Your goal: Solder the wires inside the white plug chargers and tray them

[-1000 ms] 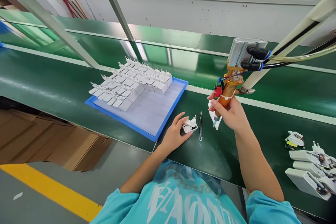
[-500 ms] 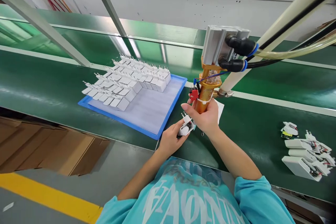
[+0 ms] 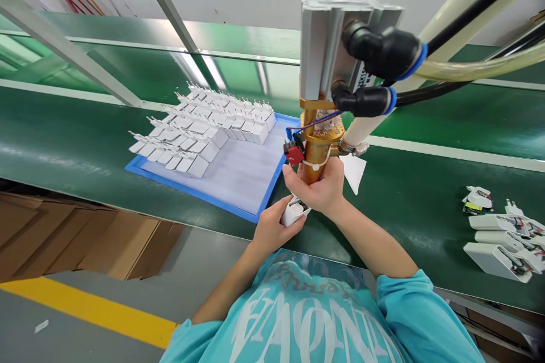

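Note:
My left hand is closed around a white plug adapter housing, whose open end shows parts inside. My right hand grips the lower part of a gold-coloured pneumatic tool, topped by a silver cylinder with black air fittings. A small red switch is strapped to the tool's side. The tool's lower end is hidden behind my right hand, right above the housing; I cannot tell whether they touch. To the left, a blue-rimmed tray holds rows of white plug adapters with pins up.
Several open white adapters with wires showing lie at the right on the green bench. A white paper piece lies behind my right hand. Cardboard boxes stand at the lower left. A pale post and hoses rise behind the tool.
The tool, gripped by my right hand, has come nearer and shifted left, over the housing. The housing has moved slightly left, and its pins no longer show. The camera view has shifted a little.

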The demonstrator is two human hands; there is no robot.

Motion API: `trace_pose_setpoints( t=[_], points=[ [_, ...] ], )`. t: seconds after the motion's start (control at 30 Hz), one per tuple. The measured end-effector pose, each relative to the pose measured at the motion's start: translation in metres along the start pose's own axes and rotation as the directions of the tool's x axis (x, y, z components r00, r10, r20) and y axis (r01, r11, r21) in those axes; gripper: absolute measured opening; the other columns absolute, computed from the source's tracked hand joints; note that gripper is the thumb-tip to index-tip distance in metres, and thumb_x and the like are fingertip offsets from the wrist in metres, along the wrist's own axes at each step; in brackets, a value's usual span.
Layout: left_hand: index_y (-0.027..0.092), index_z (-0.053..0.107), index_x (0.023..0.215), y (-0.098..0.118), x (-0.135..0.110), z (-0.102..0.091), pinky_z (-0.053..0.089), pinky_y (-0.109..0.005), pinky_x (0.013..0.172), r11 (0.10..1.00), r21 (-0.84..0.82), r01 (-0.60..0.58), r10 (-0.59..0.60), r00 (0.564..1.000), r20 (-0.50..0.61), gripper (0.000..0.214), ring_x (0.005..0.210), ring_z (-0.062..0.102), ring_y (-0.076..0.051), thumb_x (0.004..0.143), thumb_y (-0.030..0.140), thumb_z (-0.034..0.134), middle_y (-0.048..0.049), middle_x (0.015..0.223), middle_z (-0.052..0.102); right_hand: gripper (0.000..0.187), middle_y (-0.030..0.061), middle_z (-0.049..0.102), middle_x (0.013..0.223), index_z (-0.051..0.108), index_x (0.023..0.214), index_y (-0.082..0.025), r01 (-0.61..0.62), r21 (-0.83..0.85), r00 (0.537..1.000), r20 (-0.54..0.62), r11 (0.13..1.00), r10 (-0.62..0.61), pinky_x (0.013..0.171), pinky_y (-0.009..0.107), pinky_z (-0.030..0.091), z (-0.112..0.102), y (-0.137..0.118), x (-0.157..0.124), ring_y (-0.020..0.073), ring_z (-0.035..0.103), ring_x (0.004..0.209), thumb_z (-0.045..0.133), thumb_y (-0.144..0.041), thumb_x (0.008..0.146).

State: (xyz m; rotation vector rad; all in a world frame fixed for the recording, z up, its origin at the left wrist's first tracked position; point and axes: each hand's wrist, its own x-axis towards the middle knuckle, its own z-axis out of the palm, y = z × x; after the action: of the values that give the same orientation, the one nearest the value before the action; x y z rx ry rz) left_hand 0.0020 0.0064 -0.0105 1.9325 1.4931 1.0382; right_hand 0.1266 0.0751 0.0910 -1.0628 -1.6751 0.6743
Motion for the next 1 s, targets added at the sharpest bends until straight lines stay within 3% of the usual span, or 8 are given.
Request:
trace_pose_setpoints(
  t=[0.13, 0.33, 0.57, 0.73, 1.0],
  points=[
    [0.018, 0.064, 0.100, 0.001, 0.002, -0.001, 0.049, -0.024, 0.054, 1.000, 0.007, -0.021, 0.021, 1.000, -0.002, 0.027, 0.058, 0.061, -0.015, 0.083, 0.039, 0.063, 0.0003, 0.066, 0.062, 0.024, -0.0044, 0.036, 0.045, 0.035, 0.057, -0.024, 0.000, -0.010, 1.000, 0.017, 1.000, 0.000, 0.050, 0.027, 0.039, -0.002, 0.003, 0.001, 0.0109, 0.040, 0.045, 0.052, -0.031, 0.073],
    [0.018, 0.064, 0.094, 0.002, 0.003, 0.000, 0.049, -0.023, 0.055, 0.999, -0.002, -0.043, 0.043, 0.999, -0.010, 0.022, 0.059, 0.061, -0.014, 0.083, 0.037, 0.063, 0.0003, 0.066, 0.061, 0.032, -0.0046, 0.034, 0.044, 0.030, 0.055, -0.024, 0.011, -0.037, 1.000, 0.025, 0.999, -0.010, 0.050, 0.027, 0.038, -0.003, 0.003, 0.001, 0.0109, 0.039, 0.044, 0.055, -0.033, 0.073],
    [0.019, 0.065, 0.087, -0.002, 0.001, 0.004, 0.050, -0.024, 0.056, 1.000, -0.005, 0.014, -0.014, 1.000, 0.008, 0.019, 0.058, 0.060, -0.014, 0.081, 0.037, 0.065, 0.0008, 0.065, 0.061, 0.037, -0.0043, 0.035, 0.044, 0.028, 0.054, -0.024, 0.026, -0.004, 1.000, 0.018, 1.000, -0.026, 0.049, 0.026, 0.038, -0.003, 0.003, 0.001, 0.0100, 0.038, 0.044, 0.053, -0.037, 0.076],
    [0.019, 0.065, 0.099, -0.004, 0.001, 0.008, 0.049, -0.024, 0.055, 0.998, -0.041, 0.039, -0.038, 0.999, 0.025, 0.025, 0.056, 0.059, -0.014, 0.080, 0.035, 0.065, 0.0011, 0.066, 0.063, 0.046, -0.0047, 0.033, 0.043, 0.022, 0.053, -0.024, 0.086, 0.002, 0.996, 0.011, 0.996, -0.086, 0.045, 0.027, 0.031, -0.004, 0.004, 0.001, 0.0093, 0.035, 0.042, 0.055, -0.043, 0.079],
    [0.020, 0.058, 0.096, -0.008, 0.001, 0.021, 0.049, -0.025, 0.054, 0.978, -0.156, 0.141, -0.140, 0.990, 0.015, 0.025, 0.058, 0.062, -0.016, 0.077, 0.034, 0.065, 0.0001, 0.072, 0.068, 0.047, -0.0045, 0.034, 0.042, 0.028, 0.052, -0.024, 0.069, 0.020, 0.997, 0.043, 0.997, -0.070, 0.045, 0.027, 0.033, 0.005, -0.004, -0.001, 0.0095, 0.036, 0.042, 0.055, -0.047, 0.083]
  ],
)
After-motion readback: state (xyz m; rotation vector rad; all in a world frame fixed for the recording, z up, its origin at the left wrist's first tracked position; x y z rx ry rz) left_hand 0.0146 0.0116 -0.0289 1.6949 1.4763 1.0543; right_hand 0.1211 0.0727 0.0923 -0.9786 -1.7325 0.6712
